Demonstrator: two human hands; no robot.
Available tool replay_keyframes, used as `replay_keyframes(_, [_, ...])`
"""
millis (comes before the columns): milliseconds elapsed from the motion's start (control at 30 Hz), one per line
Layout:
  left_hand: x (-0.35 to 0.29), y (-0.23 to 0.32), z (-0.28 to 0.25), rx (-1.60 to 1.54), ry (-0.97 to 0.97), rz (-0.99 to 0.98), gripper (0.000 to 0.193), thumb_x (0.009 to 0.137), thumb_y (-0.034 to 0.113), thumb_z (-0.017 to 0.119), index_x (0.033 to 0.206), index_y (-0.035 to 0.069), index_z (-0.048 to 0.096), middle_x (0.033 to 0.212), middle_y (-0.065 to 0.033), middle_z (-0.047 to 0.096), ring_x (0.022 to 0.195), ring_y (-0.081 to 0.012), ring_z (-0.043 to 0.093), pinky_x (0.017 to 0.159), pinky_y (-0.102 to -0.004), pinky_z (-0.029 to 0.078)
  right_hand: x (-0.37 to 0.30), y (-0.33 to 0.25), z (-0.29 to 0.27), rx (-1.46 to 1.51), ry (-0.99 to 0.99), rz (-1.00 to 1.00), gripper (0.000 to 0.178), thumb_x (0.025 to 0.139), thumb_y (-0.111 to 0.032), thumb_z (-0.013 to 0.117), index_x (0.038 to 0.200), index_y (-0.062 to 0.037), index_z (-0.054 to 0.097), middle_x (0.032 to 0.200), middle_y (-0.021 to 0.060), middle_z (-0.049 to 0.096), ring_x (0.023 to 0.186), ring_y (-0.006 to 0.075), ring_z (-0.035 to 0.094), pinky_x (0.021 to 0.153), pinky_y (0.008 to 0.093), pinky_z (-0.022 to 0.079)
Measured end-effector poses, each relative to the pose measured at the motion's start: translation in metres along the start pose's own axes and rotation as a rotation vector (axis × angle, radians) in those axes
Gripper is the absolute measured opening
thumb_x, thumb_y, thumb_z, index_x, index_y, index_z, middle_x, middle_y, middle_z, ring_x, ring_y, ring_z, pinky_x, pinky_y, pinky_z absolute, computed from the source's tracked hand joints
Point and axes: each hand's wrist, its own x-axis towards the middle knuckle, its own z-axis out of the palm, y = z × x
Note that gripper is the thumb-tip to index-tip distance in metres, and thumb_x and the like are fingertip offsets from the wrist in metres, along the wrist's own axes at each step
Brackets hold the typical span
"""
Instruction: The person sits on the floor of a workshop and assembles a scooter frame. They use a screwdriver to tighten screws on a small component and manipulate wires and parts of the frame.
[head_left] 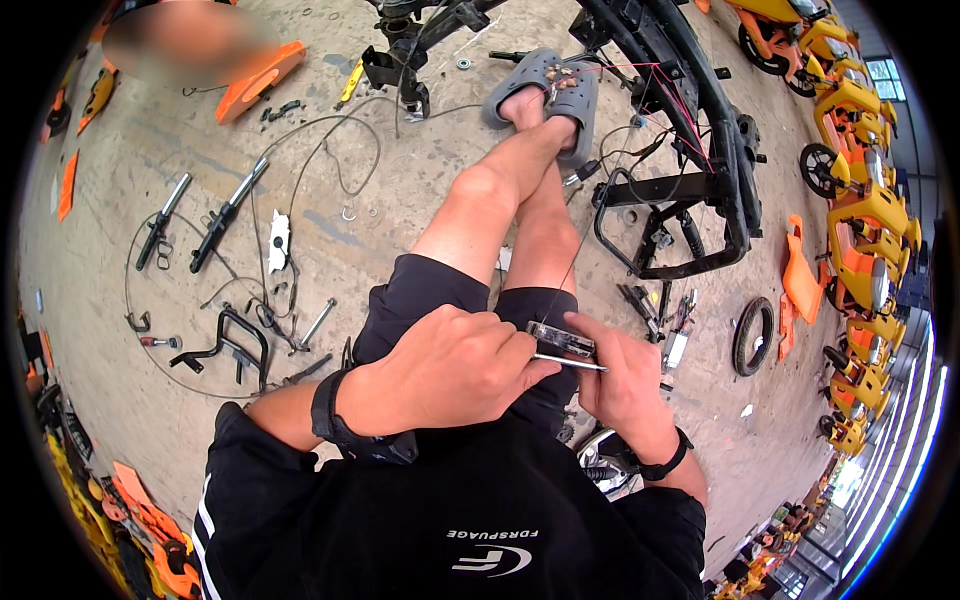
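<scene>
My left hand is closed around a tool whose thin metal shaft sticks out to the right; its handle is hidden in the fist, so the exact kind does not show. Just above the shaft sits a small dark rectangular part with a shiny face. My right hand grips this part at its right end, the index finger reaching up beside it. A thin dark cable seems to run up from the part. The shaft's tip lies against or very near my right fingers. Both hands are above my lap.
A black vehicle frame with loose wires stands ahead on the right. Fork tubes, a bent black bracket and cables lie on the floor at left. A tire and an orange panel lie at right, before parked yellow scooters.
</scene>
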Motion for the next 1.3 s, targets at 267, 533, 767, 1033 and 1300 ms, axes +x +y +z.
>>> replay_keyframes(267, [0.000,0.001,-0.002,-0.017,0.002,0.006,0.024,0.078,0.017,0.077,0.070,0.003,0.059,0.056,-0.0054,0.052,0.048,-0.0214,0.054,0.043,-0.0331,0.041,-0.002,0.003,0.004,0.050,0.039,-0.015,0.055,0.066,-0.007,0.074,0.119,-0.0029,0.061,0.070,0.0078,0.058,0.056,0.0225,0.057,0.051,0.0338,0.045])
replay_keyframes(533, [0.000,0.000,-0.001,-0.036,0.029,0.018,0.024,0.078,0.016,0.076,0.070,0.003,0.058,0.056,-0.0054,0.052,0.048,-0.0215,0.053,0.043,-0.0333,0.040,0.002,-0.003,0.004,0.060,0.099,0.007,0.054,0.067,-0.011,0.076,0.119,-0.0029,0.063,0.066,0.0061,0.056,0.053,0.0217,0.056,0.049,0.0332,0.044])
replay_keyframes(767, [0.002,0.002,-0.003,-0.021,0.020,0.027,0.024,0.078,0.016,0.076,0.069,0.003,0.058,0.057,-0.0052,0.052,0.048,-0.0214,0.053,0.043,-0.0336,0.040,0.002,0.001,0.000,0.019,0.079,-0.042,0.056,0.067,-0.010,0.076,0.120,-0.0004,0.062,0.065,0.0067,0.055,0.052,0.0218,0.055,0.048,0.0326,0.043])
replay_keyframes(1033, [0.001,0.003,-0.004,-0.012,0.015,0.025,0.026,0.079,0.018,0.075,0.067,0.004,0.056,0.056,-0.0052,0.052,0.050,-0.0213,0.055,0.044,-0.0331,0.041,0.007,-0.003,-0.001,0.064,0.120,-0.037,0.057,0.065,-0.009,0.076,0.120,-0.0013,0.063,0.065,0.0064,0.056,0.050,0.0205,0.053,0.047,0.0316,0.042])
replay_keyframes(1300, [0.002,0.002,-0.005,-0.026,-0.001,0.026,0.024,0.078,0.015,0.076,0.069,0.003,0.058,0.057,-0.0058,0.052,0.049,-0.0220,0.054,0.044,-0.0338,0.041,0.004,0.000,-0.001,0.037,0.099,-0.040,0.058,0.065,-0.008,0.076,0.122,-0.0016,0.062,0.063,0.0054,0.054,0.050,0.0198,0.052,0.047,0.0325,0.041])
